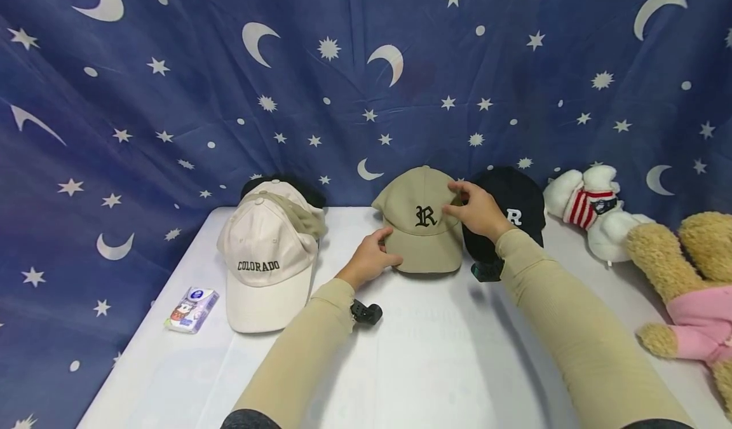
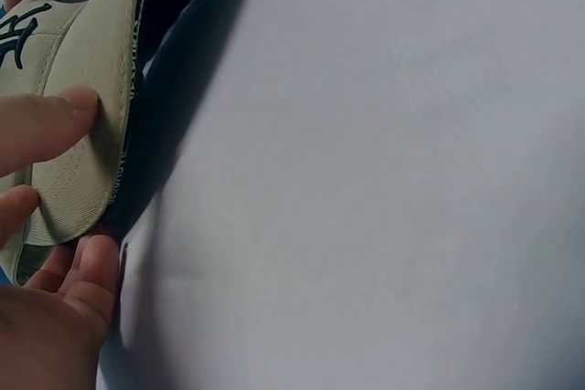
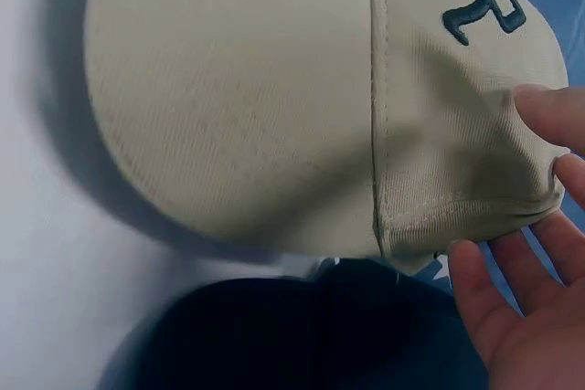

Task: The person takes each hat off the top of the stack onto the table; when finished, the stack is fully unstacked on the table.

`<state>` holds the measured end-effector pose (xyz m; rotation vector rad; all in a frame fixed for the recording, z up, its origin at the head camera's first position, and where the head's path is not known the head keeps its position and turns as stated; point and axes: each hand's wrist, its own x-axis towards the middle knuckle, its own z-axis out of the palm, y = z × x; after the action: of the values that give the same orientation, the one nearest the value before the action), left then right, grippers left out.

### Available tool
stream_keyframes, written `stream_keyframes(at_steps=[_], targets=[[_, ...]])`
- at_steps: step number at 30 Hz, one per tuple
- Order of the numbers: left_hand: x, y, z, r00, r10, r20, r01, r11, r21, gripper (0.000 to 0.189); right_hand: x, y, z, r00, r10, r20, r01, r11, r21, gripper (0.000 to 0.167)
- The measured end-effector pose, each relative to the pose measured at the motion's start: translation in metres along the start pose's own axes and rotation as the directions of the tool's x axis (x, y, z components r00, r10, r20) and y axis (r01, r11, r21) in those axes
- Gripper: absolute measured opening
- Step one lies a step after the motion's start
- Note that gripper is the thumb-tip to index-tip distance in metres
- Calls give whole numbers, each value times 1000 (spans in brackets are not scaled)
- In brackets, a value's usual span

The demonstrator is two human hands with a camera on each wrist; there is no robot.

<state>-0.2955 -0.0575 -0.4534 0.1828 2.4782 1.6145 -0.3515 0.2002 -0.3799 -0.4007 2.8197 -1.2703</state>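
A khaki baseball cap [image 1: 423, 251] with a dark letter R stands toward the back of the white table, brim to the front. My left hand [image 1: 368, 258] grips its brim at the left side, thumb on top and fingers around the edge, as the left wrist view shows. On the other side, my right hand [image 1: 479, 208] pinches the crown [image 3: 466, 152]: the thumb [image 3: 548, 116] presses the front fabric while the fingers reach behind the cap's edge. A black cap [image 1: 511, 194] with a white R sits just right, partly behind my right hand and wrist.
Several caps, a cream COLORADO one [image 1: 269, 245] in front, are stacked at the left. A small tissue pack [image 1: 193, 310] lies beside them. At the right are a white plush toy [image 1: 606, 229] and a teddy bear [image 1: 657, 257]. A starry blue curtain [image 1: 343, 79] hangs behind.
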Motion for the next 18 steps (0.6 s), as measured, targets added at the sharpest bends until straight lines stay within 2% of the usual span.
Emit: stream_keyframes(at_steps=[7,18], targets=[[7,3,7,1000,9,-12,-8,999,32,77,2,7,-4,1000,15,-5,-15,1000,15,62],[14,15,23,999,-13,34,11,998,63,79,-3,19,-15,999,36,-21,-36,999,32,62]])
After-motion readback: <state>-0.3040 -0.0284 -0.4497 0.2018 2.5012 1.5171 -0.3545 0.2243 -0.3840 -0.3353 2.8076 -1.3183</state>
